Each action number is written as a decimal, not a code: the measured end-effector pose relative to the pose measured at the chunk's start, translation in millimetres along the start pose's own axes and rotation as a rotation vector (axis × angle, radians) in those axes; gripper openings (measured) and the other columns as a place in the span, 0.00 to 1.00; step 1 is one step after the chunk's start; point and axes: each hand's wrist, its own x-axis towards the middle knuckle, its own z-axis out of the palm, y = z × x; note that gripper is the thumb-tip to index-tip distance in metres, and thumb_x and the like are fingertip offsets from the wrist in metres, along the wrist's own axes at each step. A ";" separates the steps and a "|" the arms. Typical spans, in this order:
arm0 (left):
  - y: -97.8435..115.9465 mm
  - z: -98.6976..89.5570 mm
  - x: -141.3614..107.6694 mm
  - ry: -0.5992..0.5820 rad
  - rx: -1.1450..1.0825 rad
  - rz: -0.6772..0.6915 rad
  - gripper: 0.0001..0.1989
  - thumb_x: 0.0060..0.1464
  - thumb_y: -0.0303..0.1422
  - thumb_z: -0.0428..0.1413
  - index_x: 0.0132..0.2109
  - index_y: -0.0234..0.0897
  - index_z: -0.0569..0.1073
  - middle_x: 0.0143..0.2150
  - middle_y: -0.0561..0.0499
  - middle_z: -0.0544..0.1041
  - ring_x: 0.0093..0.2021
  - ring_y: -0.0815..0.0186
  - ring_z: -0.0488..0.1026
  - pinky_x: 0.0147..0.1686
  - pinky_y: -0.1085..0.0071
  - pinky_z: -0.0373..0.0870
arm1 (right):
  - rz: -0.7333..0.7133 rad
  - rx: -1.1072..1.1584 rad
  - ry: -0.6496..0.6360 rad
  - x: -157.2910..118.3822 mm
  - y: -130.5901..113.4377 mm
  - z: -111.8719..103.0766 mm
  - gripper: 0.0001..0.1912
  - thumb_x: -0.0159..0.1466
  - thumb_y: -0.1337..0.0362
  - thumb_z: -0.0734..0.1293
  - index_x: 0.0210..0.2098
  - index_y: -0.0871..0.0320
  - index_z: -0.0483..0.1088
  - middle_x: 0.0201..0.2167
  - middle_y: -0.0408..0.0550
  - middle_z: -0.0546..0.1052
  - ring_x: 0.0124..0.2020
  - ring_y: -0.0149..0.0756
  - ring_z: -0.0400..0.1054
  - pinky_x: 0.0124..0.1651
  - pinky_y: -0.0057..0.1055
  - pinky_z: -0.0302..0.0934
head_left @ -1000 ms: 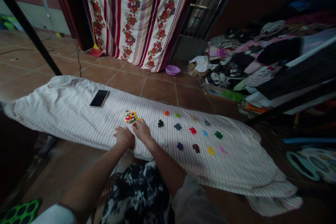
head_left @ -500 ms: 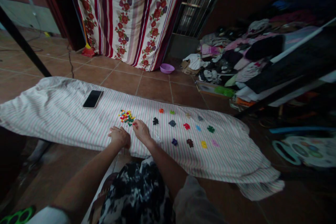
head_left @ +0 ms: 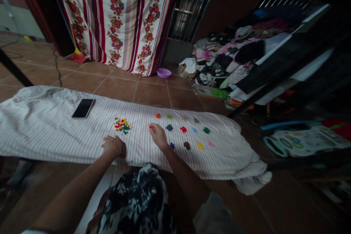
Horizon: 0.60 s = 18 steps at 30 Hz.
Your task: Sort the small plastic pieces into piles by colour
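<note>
A mixed pile of small coloured pieces (head_left: 122, 125) lies on the striped cloth (head_left: 142, 117). My left hand (head_left: 113, 146) rests on the cloth just below it, fingers spread, holding nothing. To the right of the pile, my right hand (head_left: 157, 134) pinches a small red piece (head_left: 150, 126). It hovers over where the black group was, which it now hides. Right of it are single-colour groups, among them grey (head_left: 169, 127), red (head_left: 183, 129), dark green (head_left: 206, 130), brown (head_left: 187, 146), yellow (head_left: 200, 146) and orange (head_left: 158, 116).
A phone (head_left: 83, 108) lies on the cloth's left part. Beyond the cloth are a purple basin (head_left: 163, 73), a floral curtain (head_left: 131, 22) and a large heap of clothes (head_left: 227, 51). Dark poles stand at both sides.
My right hand has moved right, away from the mixed pile, with its fingertips pinched. My left hand still rests below the pile. The whole view has shifted.
</note>
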 end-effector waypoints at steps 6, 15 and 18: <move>-1.6 3.9 1.1 0.004 0.018 0.006 0.35 0.52 0.40 0.50 0.62 0.19 0.62 0.60 0.17 0.63 0.59 0.35 0.64 0.44 0.55 0.67 | 0.151 -0.069 0.204 -4.3 53.0 -70.0 0.12 0.60 0.66 0.60 0.38 0.57 0.73 0.36 0.48 0.78 0.36 0.34 0.72 0.44 0.31 0.66; -2.3 3.8 0.8 -0.004 0.061 0.044 0.40 0.49 0.43 0.51 0.62 0.16 0.60 0.60 0.12 0.60 0.59 0.33 0.64 0.46 0.50 0.66 | 0.413 -0.453 0.256 -22.1 111.1 -135.8 0.13 0.59 0.66 0.61 0.38 0.56 0.77 0.37 0.48 0.78 0.38 0.36 0.70 0.42 0.29 0.61; -3.1 4.3 1.0 -0.003 0.064 0.060 0.40 0.50 0.42 0.50 0.63 0.15 0.58 0.61 0.12 0.59 0.61 0.31 0.62 0.46 0.49 0.67 | 0.461 -0.483 0.227 -23.6 116.8 -137.8 0.14 0.60 0.66 0.61 0.40 0.56 0.77 0.38 0.48 0.78 0.38 0.35 0.70 0.40 0.28 0.60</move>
